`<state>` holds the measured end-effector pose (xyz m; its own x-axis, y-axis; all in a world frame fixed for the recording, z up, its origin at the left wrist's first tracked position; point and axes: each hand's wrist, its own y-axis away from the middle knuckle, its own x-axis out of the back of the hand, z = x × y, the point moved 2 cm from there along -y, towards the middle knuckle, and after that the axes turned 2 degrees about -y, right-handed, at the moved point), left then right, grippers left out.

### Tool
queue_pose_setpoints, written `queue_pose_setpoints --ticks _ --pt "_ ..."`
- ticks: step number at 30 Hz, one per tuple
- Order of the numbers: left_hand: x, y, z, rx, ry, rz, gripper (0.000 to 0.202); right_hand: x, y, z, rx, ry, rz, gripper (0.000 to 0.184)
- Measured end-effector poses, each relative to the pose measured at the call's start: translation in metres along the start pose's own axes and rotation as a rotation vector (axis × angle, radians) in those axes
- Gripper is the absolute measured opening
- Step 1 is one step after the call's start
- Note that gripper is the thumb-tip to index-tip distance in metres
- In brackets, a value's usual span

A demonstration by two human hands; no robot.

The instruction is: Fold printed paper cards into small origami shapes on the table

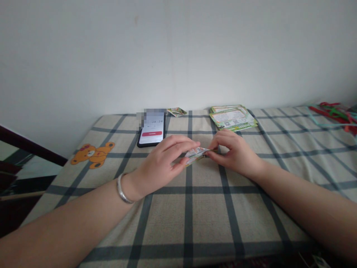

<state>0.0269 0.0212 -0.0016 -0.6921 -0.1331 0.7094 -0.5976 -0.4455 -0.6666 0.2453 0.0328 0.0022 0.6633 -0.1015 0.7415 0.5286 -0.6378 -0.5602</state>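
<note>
Between my two hands, just above the checked tablecloth, is a small folded piece of printed paper [195,153], white, orange and green. My left hand [170,156], with a silver bangle at the wrist, grips the paper's left side between thumb and fingers. At its right end, the thumb and fingertips of my right hand [230,149] pinch the paper. Beyond my right hand lies a stack of green-and-white printed leaflets [232,118]. Another small folded paper [177,111] rests by the wall, beside the phone. My fingers partly cover the paper being held.
A phone [152,128] with a lit screen lies behind my left hand. An orange bear picture [93,154] is on the tablecloth [212,223] at left. Red and green strips [334,115] lie at the far right. A white wall [178,56] borders the table's back edge.
</note>
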Motion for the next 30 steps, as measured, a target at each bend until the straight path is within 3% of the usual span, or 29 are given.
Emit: queue_pose_setpoints --ticks 6,15,21,30 --pt "0.005 -0.004 0.001 -0.009 -0.048 0.01 0.031 0.004 0.002 -0.005 0.135 0.099 0.053 0.007" --pt "0.003 -0.004 0.001 -0.085 -0.22 -0.014 0.008 0.001 0.007 -0.004 0.244 0.306 -0.062 0.012" --pt "-0.003 -0.001 -0.004 -0.035 -0.197 -0.115 0.009 0.002 0.007 -0.002 0.29 0.3 -0.152 0.012" --pt "-0.009 0.001 -0.008 0.009 -0.196 -0.296 0.011 0.001 0.007 -0.006 0.349 0.35 -0.166 0.018"
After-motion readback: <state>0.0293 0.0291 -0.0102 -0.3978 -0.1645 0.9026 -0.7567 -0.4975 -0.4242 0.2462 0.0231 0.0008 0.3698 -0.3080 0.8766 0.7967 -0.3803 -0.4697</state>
